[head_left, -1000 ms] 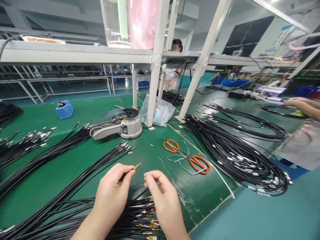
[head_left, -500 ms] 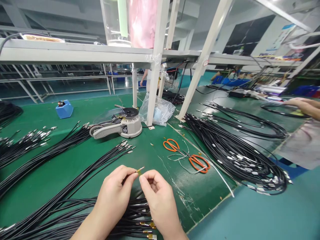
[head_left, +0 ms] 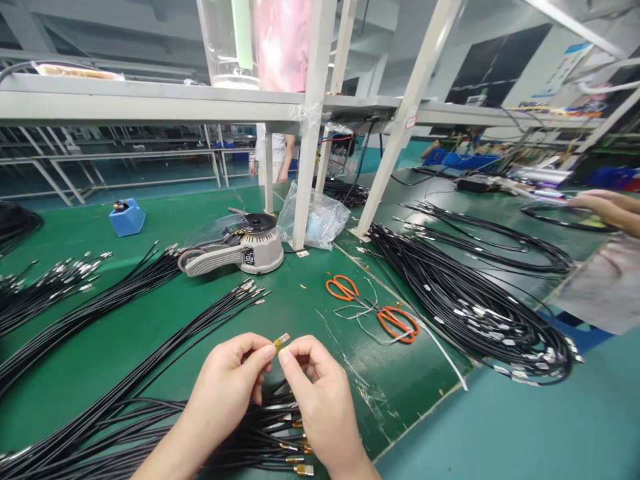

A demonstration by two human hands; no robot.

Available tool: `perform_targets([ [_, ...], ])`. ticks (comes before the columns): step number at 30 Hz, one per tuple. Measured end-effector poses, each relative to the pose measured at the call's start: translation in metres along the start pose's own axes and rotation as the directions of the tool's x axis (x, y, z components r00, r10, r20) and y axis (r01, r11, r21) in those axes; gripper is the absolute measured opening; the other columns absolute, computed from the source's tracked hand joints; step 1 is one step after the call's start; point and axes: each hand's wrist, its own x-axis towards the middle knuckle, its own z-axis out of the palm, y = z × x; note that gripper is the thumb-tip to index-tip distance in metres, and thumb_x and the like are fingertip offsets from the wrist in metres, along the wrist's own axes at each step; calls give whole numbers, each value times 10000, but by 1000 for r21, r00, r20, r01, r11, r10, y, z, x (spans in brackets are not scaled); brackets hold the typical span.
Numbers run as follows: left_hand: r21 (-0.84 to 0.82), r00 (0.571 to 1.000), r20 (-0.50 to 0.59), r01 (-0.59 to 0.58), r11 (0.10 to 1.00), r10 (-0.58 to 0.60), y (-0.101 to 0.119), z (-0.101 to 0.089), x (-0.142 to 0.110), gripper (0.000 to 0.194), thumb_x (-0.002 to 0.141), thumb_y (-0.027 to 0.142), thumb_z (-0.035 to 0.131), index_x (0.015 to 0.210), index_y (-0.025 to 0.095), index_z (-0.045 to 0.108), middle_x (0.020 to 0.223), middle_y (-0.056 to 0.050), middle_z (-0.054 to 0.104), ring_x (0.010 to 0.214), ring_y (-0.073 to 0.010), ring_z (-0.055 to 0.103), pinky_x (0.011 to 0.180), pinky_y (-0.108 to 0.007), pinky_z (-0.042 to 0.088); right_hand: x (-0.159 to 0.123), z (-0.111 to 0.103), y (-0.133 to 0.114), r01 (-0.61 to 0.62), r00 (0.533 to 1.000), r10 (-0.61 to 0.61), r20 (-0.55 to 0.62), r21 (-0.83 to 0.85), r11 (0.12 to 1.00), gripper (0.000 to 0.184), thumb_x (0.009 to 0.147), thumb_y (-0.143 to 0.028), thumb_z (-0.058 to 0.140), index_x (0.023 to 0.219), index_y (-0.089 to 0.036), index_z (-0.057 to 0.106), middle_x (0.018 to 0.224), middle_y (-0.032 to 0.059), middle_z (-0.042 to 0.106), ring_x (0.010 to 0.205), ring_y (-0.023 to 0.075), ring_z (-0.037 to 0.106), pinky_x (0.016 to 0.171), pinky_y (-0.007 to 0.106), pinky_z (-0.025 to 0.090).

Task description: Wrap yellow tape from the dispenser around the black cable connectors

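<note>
My left hand (head_left: 227,377) pinches a cable end whose small metal connector (head_left: 285,338) points up and to the right. Amber-yellow tape (head_left: 278,343) lies around the connector's base. The thumb and forefinger of my right hand (head_left: 320,397) are closed at the tape's lower edge, close beside the left fingertips. Beneath both hands runs a bundle of black cables (head_left: 250,440), some of its ends wrapped in the same yellow tape. Most of the held cable is hidden by my left hand.
A round tape dispenser (head_left: 257,247) stands ahead, beside a shelf post (head_left: 306,193) and a clear plastic bag (head_left: 325,217). Orange-handled scissors (head_left: 397,325) lie to the right, near coiled black cables (head_left: 450,307). More cable bundles (head_left: 125,273) spread left. Another person's hand (head_left: 605,203) is at far right.
The connector has turned in my fingers, so its flat metal side now shows. Both hands stay close together at the tape. In the background a person has moved left.
</note>
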Motion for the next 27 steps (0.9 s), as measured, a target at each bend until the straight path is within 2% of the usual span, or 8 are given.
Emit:
perform_targets([
  [5,-92,1000,9,7,996,-7,-3,1,1,273,733,410,570,614,165,569,512,53,502,348,-75,461,385,-209,357,1,-1,2,8,1000,-8,8,2,1000,155,825,-264,571,690,-188,582,683,-4,605,639,143,564,615,235,452],
  [13,-251,996,80,45,967,-25,3,2,1,303,667,423,643,580,145,561,509,42,519,352,-72,463,373,-207,393,3,-2,5,3,1000,-4,24,29,1000,166,830,-274,569,689,-187,576,685,-8,590,658,145,556,632,246,448],
  [16,-350,990,139,50,935,-1,2,0,1,307,651,421,677,589,139,574,508,38,520,370,-79,470,369,-212,415,4,-3,6,8,999,-10,37,55,998,154,833,-272,572,706,-186,583,702,-5,597,673,148,564,648,251,452],
  [20,-438,972,233,73,896,35,-5,-3,2,266,700,378,673,623,134,600,487,38,510,381,-75,451,369,-203,421,5,-3,4,26,997,-32,68,83,996,152,839,-260,568,710,-184,593,722,-3,600,694,147,571,663,254,449],
  [24,-442,934,353,111,890,59,-8,-10,6,248,750,348,641,644,125,614,442,46,485,345,-58,446,357,-161,343,6,-5,3,44,993,-57,108,120,992,158,835,-253,573,691,-187,579,708,-12,585,684,139,556,658,251,438],
  [27,-450,897,436,154,880,66,-8,-14,8,259,735,350,654,625,117,617,417,47,467,317,-47,439,342,-143,266,7,-8,4,-16,990,-6,142,151,988,140,814,-265,605,704,-190,560,699,-18,573,674,136,541,653,253,431],
])
